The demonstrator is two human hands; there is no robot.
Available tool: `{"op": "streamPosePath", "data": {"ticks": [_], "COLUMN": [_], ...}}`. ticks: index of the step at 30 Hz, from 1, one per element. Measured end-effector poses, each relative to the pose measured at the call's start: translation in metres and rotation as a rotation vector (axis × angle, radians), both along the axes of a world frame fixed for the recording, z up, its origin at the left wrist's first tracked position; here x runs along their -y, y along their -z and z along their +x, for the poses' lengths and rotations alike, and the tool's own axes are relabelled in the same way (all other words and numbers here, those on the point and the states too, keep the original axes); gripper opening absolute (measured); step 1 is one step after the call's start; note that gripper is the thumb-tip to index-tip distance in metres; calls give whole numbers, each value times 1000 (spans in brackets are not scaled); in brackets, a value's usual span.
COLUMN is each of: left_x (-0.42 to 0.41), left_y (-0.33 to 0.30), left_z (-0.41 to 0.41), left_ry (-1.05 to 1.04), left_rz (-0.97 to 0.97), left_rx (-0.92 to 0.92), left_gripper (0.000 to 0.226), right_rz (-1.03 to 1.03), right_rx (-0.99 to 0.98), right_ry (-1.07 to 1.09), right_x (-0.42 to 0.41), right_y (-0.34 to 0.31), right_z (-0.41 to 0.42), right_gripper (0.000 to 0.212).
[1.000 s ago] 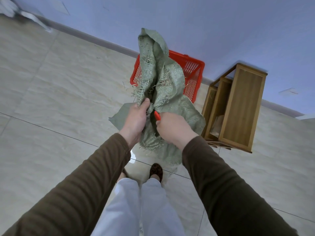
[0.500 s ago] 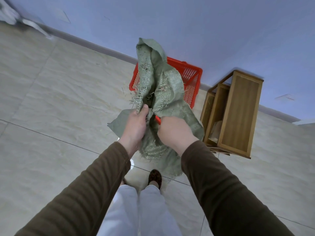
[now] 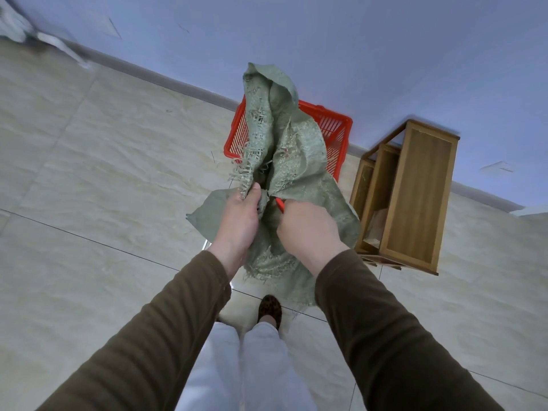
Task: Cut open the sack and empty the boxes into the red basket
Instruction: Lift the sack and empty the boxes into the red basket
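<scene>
On the left I see pale floor tiles [image 3: 103, 179] running up to a grey skirting board [image 3: 166, 80] under a blue wall [image 3: 355, 40]; my left hand [image 3: 238, 221] comes next, its thumb and fingers pinching a frayed edge of the green sack [image 3: 292, 149] and holding the cloth up; the sack hangs crumpled in front of me, its top standing above the red basket [image 3: 335, 126], which sits on the floor against the wall behind it; I see no boxes, since the sack hides most of the basket's inside; my right hand [image 3: 308, 229] is curled tight round a red-handled tool [image 3: 280, 204], only a red tip showing at the slit in the cloth; I cannot tell what kind of blade it is; below, white trousers [image 3: 246, 366] and a dark shoe [image 3: 269, 310]; on the right stands a wooden stool [image 3: 415, 197], just beside the sack.
</scene>
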State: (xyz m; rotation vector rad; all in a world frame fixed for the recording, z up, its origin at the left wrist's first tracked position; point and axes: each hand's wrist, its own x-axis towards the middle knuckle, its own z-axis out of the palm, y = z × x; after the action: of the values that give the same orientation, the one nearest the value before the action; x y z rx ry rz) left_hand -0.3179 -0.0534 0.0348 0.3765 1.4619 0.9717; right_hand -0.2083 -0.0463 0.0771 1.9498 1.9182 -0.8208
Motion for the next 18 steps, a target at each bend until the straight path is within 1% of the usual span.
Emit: {"op": "streamPosePath", "data": {"ticks": [4, 8, 12, 13, 15, 16, 17, 18], "left_x": [2, 3, 4, 5, 7, 8, 8, 8], "left_y": [4, 10, 19, 21, 20, 20, 21, 21], "left_z": [2, 0, -4, -4, -2, -2, -1, -2], "left_ry": [25, -20, -34, 5, 143, 214, 269, 312], "left_rz": [16, 14, 19, 17, 14, 10, 13, 31], "left_rx": [0, 56, 73, 62, 45, 64, 109, 141], "left_gripper": [32, 22, 25, 29, 50, 58, 60, 57], "right_rz": [23, 55, 26, 32, 38, 35, 25, 12], "right_rx": [-55, -166, -299, -313, -309, -301, -295, -294], "right_ry": [-40, 22, 76, 80, 61, 49, 45, 49], "right_x": [7, 6, 8, 9, 8, 6, 5, 4], "right_y": [4, 4, 0, -1, -1, -1, -1, -1], "right_z": [-3, 1, 5, 5, 7, 8, 10, 12], "right_gripper": [25, 27, 26, 25, 25, 26, 26, 27]}}
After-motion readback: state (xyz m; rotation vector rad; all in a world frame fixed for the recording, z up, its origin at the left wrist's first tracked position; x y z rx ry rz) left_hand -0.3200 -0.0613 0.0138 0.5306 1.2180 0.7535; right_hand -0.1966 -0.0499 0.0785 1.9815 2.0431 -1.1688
